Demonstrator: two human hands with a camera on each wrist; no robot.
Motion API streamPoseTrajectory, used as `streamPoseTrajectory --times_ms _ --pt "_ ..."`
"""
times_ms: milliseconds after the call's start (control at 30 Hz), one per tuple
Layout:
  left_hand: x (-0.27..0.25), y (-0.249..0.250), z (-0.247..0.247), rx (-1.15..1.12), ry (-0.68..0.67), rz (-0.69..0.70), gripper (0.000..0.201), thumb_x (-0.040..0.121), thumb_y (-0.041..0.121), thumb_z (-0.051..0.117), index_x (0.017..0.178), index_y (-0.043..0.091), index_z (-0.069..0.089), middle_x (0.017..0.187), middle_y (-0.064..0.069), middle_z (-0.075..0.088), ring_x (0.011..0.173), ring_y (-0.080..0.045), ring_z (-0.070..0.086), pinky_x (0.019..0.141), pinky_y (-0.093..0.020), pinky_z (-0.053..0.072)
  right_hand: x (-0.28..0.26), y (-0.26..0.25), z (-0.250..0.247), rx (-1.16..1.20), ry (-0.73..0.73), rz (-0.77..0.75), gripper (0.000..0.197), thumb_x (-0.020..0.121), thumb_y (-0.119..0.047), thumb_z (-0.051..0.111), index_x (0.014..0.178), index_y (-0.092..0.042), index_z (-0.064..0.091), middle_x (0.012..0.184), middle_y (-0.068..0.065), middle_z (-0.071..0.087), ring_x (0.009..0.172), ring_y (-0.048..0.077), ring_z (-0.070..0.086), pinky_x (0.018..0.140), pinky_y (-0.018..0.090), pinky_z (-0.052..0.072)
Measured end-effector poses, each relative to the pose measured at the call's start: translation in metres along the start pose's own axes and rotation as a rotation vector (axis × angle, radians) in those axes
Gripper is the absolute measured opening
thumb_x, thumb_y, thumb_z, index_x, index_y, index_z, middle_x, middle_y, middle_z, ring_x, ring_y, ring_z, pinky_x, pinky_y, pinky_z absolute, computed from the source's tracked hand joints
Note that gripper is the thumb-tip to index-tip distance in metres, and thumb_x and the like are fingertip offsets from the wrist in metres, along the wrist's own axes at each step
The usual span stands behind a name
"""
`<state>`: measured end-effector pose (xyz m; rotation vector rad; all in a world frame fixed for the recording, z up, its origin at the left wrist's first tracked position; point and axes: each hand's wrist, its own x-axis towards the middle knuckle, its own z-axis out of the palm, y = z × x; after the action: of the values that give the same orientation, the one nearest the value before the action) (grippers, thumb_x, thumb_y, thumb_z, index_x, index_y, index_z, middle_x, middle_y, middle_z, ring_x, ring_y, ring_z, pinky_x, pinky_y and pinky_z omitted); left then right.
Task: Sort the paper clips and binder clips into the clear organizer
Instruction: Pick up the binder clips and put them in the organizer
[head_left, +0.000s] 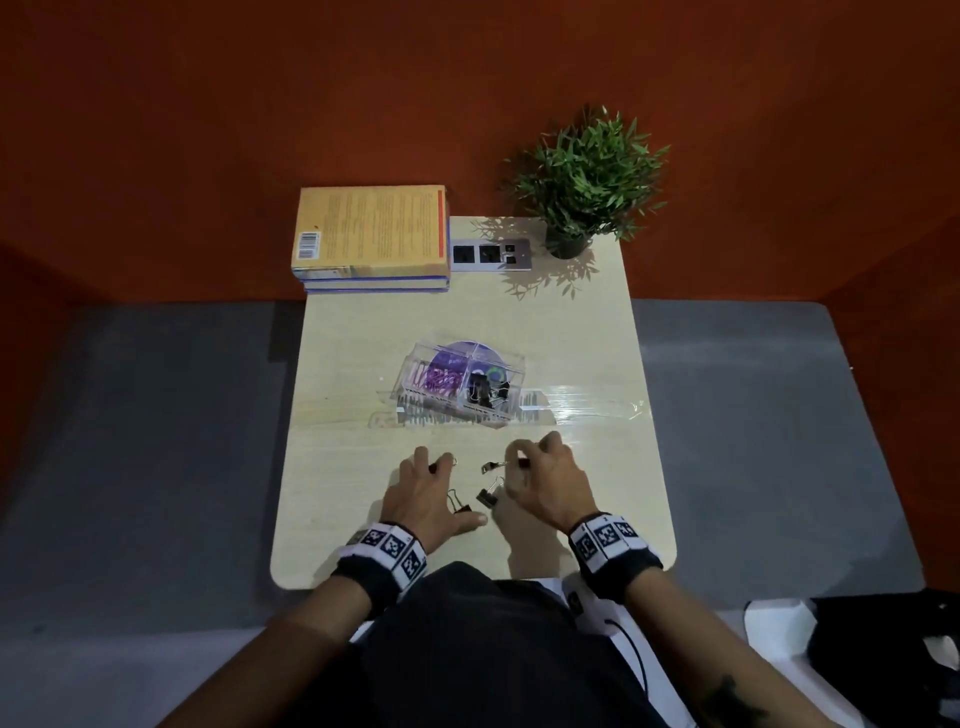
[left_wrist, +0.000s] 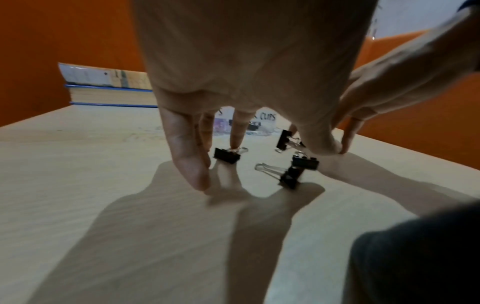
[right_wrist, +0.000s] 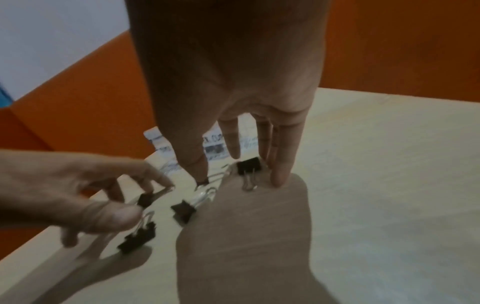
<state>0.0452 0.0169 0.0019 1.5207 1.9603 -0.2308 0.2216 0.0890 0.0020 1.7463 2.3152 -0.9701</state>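
Observation:
The clear organizer (head_left: 511, 364) stands mid-table, with purple paper clips (head_left: 441, 382) in its left compartment and black binder clips (head_left: 480, 392) in its right. Several black binder clips lie loose near the front edge. My left hand (head_left: 431, 488) is spread over them, a fingertip (left_wrist: 235, 144) resting on one binder clip (left_wrist: 226, 156) and the thumb next to another (head_left: 460, 506). My right hand (head_left: 545, 478) arches over the table, its straight fingers (right_wrist: 279, 172) touching a binder clip (right_wrist: 248, 166). Its thumb meets the wire handle of another clip (right_wrist: 183, 209). Neither hand has lifted a clip.
A stack of books (head_left: 371, 234) sits at the back left, a potted plant (head_left: 584, 176) at the back right, and a socket panel (head_left: 491, 254) between them. The wooden table (head_left: 363, 332) is narrow, with grey floor on both sides.

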Motion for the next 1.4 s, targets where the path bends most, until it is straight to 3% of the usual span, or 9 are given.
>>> streamPoseTrajectory --times_ms 100,200,467,600,767,967,1133,1267,1400 --pt "0.002 0.005 0.007 0.051 0.086 0.079 0.056 0.082 0.048 0.065 0.123 0.02 0.04 0.126 -0.01 0.037 0.108 -0.029 0.042 0.07 -0.038 0.044 -0.003 -0.008 0.009 -0.059 -0.056 -0.071 0.052 0.076 -0.042 0.071 0.123 -0.031 0.051 0.12 0.009 0.043 0.11 0.027 0.043 0.071 0.039 0.05" --pt "0.004 0.003 0.007 0.047 0.122 0.098 0.036 0.088 0.029 0.06 0.119 0.016 0.045 0.121 -0.012 0.042 0.103 -0.03 0.046 0.067 -0.038 0.045 0.0 -0.014 0.015 -0.148 -0.056 -0.157 0.051 0.072 -0.042 0.077 0.115 -0.034 0.052 0.119 0.007 0.043 0.107 0.026 0.042 0.062 0.035 0.05" --pt "0.006 -0.007 0.004 0.038 0.187 0.092 0.033 0.079 0.001 0.056 0.111 0.01 0.052 0.112 -0.014 0.05 0.102 -0.032 0.042 0.068 -0.041 0.047 0.011 -0.012 0.026 -0.056 -0.003 -0.17 0.026 0.078 -0.009 0.07 0.101 -0.017 0.062 0.108 0.009 0.047 0.093 0.031 0.053 0.065 0.041 0.056" --pt "0.009 -0.009 0.006 0.034 0.223 0.151 0.036 0.066 -0.009 0.062 0.097 0.007 0.058 0.099 -0.015 0.054 0.091 -0.034 0.047 0.058 -0.041 0.047 0.014 -0.014 0.016 0.057 0.023 -0.118 0.019 0.073 -0.003 0.069 0.089 -0.011 0.064 0.102 0.012 0.049 0.077 0.033 0.059 0.064 0.032 0.047" --pt "0.015 -0.01 0.001 0.031 0.21 0.181 0.031 0.059 -0.014 0.068 0.081 0.006 0.058 0.09 -0.014 0.056 0.082 -0.034 0.05 0.055 -0.04 0.045 0.018 -0.011 0.012 0.124 0.033 -0.089 0.02 0.07 0.0 0.067 0.083 -0.015 0.067 0.089 0.002 0.045 0.072 0.03 0.058 0.064 0.03 0.047" --pt "0.014 -0.007 -0.001 0.036 0.248 0.178 0.038 0.068 -0.01 0.063 0.101 0.01 0.059 0.102 -0.012 0.054 0.091 -0.033 0.048 0.058 -0.039 0.043 0.018 0.001 0.014 0.252 0.101 -0.01 0.015 0.072 -0.006 0.077 0.084 -0.012 0.072 0.091 0.007 0.059 0.079 0.026 0.062 0.072 0.031 0.052" --pt "0.014 -0.009 0.002 -0.013 0.216 0.194 0.033 0.071 -0.015 0.055 0.095 0.006 0.064 0.091 -0.015 0.057 0.082 -0.034 0.054 0.058 -0.04 0.048 0.013 0.01 0.006 0.366 0.179 0.043 0.008 0.072 -0.008 0.08 0.075 -0.012 0.074 0.08 0.004 0.068 0.077 0.021 0.063 0.069 0.024 0.045" --pt "0.019 -0.008 -0.001 -0.059 0.193 0.169 0.027 0.069 -0.013 0.056 0.089 0.005 0.062 0.088 -0.016 0.056 0.077 -0.035 0.053 0.058 -0.041 0.05 0.01 0.005 -0.01 0.435 0.219 0.003 0.01 0.071 -0.009 0.081 0.072 -0.015 0.072 0.077 0.001 0.07 0.072 0.016 0.065 0.067 0.03 0.054" --pt "0.022 -0.007 -0.006 -0.147 0.182 0.178 0.022 0.074 -0.009 0.057 0.088 0.008 0.061 0.087 -0.013 0.052 0.071 -0.031 0.05 0.056 -0.034 0.041 0.022 -0.014 -0.031 0.374 0.284 -0.144 0.015 0.077 -0.012 0.078 0.089 -0.018 0.071 0.092 0.004 0.068 0.073 0.018 0.065 0.068 0.036 0.056"
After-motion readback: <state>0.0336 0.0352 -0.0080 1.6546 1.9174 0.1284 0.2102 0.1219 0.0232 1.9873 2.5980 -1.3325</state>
